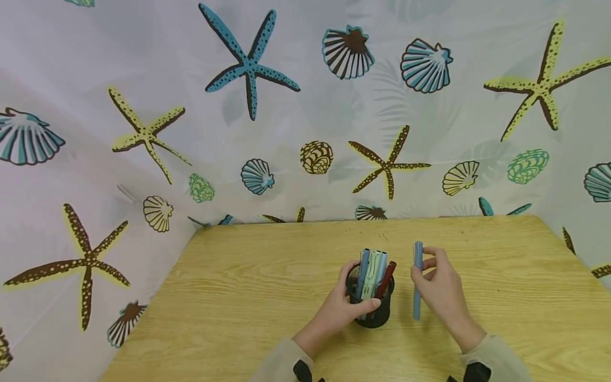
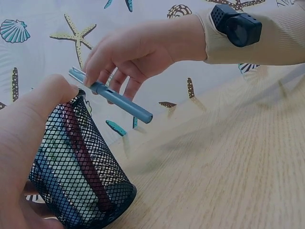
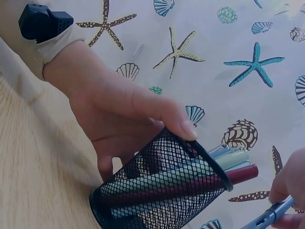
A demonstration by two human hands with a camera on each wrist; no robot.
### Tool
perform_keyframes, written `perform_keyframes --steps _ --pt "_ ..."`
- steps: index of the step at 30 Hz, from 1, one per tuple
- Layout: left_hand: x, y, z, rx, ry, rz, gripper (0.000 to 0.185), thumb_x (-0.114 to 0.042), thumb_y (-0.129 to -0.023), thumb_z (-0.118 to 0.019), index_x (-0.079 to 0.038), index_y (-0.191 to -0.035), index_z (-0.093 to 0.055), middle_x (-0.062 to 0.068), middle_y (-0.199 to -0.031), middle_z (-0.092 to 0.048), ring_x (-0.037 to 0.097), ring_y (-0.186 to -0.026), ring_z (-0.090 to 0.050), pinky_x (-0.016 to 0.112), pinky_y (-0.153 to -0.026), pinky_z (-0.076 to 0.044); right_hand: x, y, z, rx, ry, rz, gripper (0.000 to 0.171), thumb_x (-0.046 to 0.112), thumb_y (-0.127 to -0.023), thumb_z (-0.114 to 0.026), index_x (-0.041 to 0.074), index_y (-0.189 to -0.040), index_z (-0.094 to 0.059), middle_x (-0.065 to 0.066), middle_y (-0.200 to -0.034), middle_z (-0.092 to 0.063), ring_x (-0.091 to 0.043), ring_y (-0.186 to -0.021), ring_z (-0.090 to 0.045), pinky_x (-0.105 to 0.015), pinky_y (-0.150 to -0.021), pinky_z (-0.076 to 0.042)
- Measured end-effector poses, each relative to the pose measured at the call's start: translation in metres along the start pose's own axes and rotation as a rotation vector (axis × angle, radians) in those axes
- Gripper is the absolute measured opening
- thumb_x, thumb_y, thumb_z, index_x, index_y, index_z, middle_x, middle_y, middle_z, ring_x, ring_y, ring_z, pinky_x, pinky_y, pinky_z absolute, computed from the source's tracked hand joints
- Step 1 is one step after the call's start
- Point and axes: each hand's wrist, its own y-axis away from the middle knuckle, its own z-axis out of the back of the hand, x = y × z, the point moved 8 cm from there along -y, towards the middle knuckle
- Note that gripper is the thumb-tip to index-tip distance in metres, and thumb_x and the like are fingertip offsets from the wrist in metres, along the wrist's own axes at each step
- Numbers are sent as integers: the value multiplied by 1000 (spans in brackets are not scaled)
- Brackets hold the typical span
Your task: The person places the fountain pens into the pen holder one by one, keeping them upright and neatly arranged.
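My left hand [image 1: 334, 307] grips a black mesh pen cup [image 1: 378, 318] from its left side, the thumb at the rim in the right wrist view. Inside the cup stand several pens: a dark red pen [image 1: 386, 278], pale green ones [image 1: 370, 280] and blue ones, their tops above the rim. To the right of the cup, my right hand [image 1: 444, 289] pinches a blue pen [image 1: 417, 305] between thumb and fingers. This pen is apart from the cup, and its clip shows in the right wrist view. In the left wrist view the red pen leans against the mesh wall.
Under both hands lies a wood-grain table [image 1: 238, 297]. A pale cloth [image 1: 296, 111] printed with starfish and shells hangs behind it and along the sides. Each sleeve carries a black wrist device [image 2: 243, 27].
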Motion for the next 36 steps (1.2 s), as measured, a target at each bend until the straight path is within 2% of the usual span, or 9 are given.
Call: perform_keyframes --steps 7,13,16,21,27,31,36 --pt "-1 0 0 6 0 -13 74 -37 -81 -71 -47 -136 -22 1 -131 -38 21 -108 -47 41 -85 -44 13 2 4 -63 -58 73 38 17 -91 -56 6 -125 -44 -10 -96 -57 -20 -74 -54 -29 -54 -46" --pt "-1 1 0 8 -6 -14 74 -37 -81 -70 -46 -136 -22 1 -132 -38 21 -108 -48 41 -85 -44 27 6 5 -120 -141 209 36 9 -89 -61 4 -122 -46 -8 -93 -58 -13 -72 -56 -25 -57 -48" --pt "-1 0 0 5 -12 -13 74 -38 -81 -71 -46 -136 -22 1 -131 -38 21 -108 -48 40 -84 -45 34 8 6 -144 -169 240 37 6 -88 -62 5 -122 -46 -7 -93 -58 -9 -73 -56 -21 -57 -48" --pt "-1 -1 0 1 -13 -13 74 -38 -81 -71 -46 -136 -22 1 -131 -39 20 -107 -49 40 -84 -45 61 15 15 -180 -220 274 39 -4 -86 -62 -2 -121 -45 -12 -92 -57 -8 -73 -54 -16 -57 -46" --pt "-1 -1 0 8 -11 -15 74 -37 -81 -71 -46 -136 -22 1 -130 -40 19 -107 -49 40 -85 -45 86 23 24 -233 -302 388 39 -13 -84 -58 -11 -119 -42 -18 -90 -54 -7 -76 -54 -14 -58 -45" --pt "1 -1 -1 11 4 -15 75 -36 -81 -71 -47 -136 -22 1 -129 -41 19 -107 -49 41 -85 -45 83 21 24 -264 -367 457 43 -16 -83 -57 -12 -121 -40 -19 -92 -52 -10 -78 -55 -14 -60 -46" --pt "2 -1 -1 10 13 -9 75 -36 -81 -71 -47 -136 -22 1 -130 -41 19 -110 -48 44 -88 -43 71 16 14 -249 -398 473 46 -16 -82 -59 -8 -124 -41 -15 -94 -52 -11 -80 -56 -16 -60 -46"
